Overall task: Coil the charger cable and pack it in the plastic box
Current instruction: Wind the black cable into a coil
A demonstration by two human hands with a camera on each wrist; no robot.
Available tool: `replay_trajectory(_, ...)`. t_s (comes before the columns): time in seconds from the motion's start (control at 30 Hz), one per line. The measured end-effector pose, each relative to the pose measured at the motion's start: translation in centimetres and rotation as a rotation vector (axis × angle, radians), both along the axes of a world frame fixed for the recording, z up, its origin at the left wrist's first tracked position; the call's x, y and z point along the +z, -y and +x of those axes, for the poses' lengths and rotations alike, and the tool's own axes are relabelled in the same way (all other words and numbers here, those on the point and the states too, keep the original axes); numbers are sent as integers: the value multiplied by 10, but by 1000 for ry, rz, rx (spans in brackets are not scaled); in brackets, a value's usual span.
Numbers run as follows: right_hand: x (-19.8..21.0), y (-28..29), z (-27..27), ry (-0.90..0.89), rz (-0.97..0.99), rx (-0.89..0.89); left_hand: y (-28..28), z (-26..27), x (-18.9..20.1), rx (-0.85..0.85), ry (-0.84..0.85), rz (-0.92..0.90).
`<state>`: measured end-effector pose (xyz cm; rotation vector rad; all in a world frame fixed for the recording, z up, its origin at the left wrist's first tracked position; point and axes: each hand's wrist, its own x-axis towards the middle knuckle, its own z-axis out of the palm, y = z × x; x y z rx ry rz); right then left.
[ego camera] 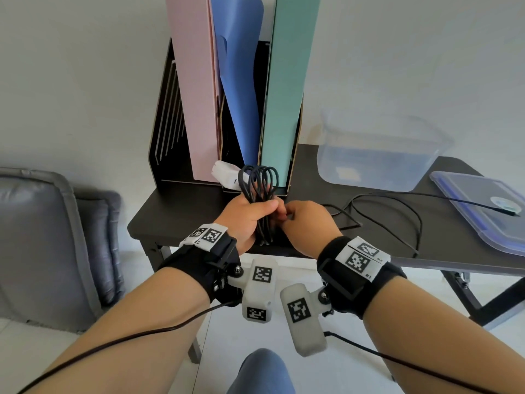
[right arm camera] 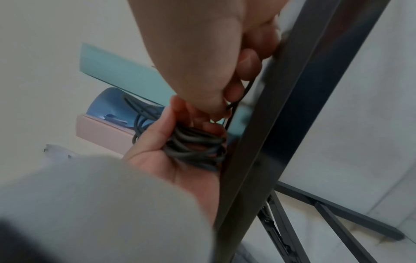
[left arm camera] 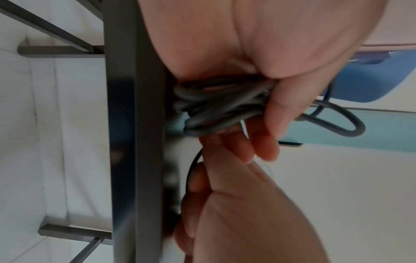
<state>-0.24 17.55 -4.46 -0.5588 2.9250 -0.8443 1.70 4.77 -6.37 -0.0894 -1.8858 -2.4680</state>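
Over the front edge of the black table point(ego camera: 181, 211), two bare hands meet. The left hand point(ego camera: 246, 220) has its fingers and thumb wrapped tight around a bundle of black charger cable point(ego camera: 260, 189). The loops of the bundle stick up above the fist, and the lower ends hang out under it. From the left wrist view the loops point(left arm camera: 220, 106) sit squeezed in the palm, with one loop poking out past the fingers. The right hand point(ego camera: 308, 226) is just beside the left one, touching it. Its thumb and fingertips pinch a single strand of the same cable next to the bundle. In the right wrist view that thin strand point(right arm camera: 238, 101) runs down past the curled fingers.

The loose part of the cable point(ego camera: 397, 206) trails across the table to the right. Its plug end point(ego camera: 511, 212) rests on a clear lid with a blue rim point(ego camera: 466, 206). The plastic box point(ego camera: 380, 155) stands open at the back right of the table, well apart from the hands. A white charger block point(ego camera: 227, 173) lies behind the bundle, by a black file rack point(ego camera: 167, 129) that holds pink, blue and green folders
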Motion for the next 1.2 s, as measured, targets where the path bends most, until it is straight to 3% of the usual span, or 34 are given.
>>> replay_trajectory(0.2,-13,-13,-3,23,-576,-186,4,-3,-3,0,-2,79)
replay_trajectory(0.37,-17,-18,0,83,-751,-194,4,-6,-7,-46,-47,151)
replay_trajectory(0.47,-14,-21,-2,37,-724,-241,6,-5,-5,-23,-10,326)
replay_trajectory(0.6,-13,-32,0,-41,-518,-224,8,-5,-5,27,18,488)
replay_trajectory(0.73,-5,-28,13,46,-407,-58,1,-3,-2,94,-3,402)
replay_trajectory(0.87,10,-14,9,11,-242,-74,1,-3,-5,82,-45,228)
replay_trajectory(1.0,18,-6,-1,116,-474,-147,3,-5,-7,5,-97,147)
replay_trajectory(1.2,17,-3,-1,50,-659,-54,2,-5,-6,-16,-100,140)
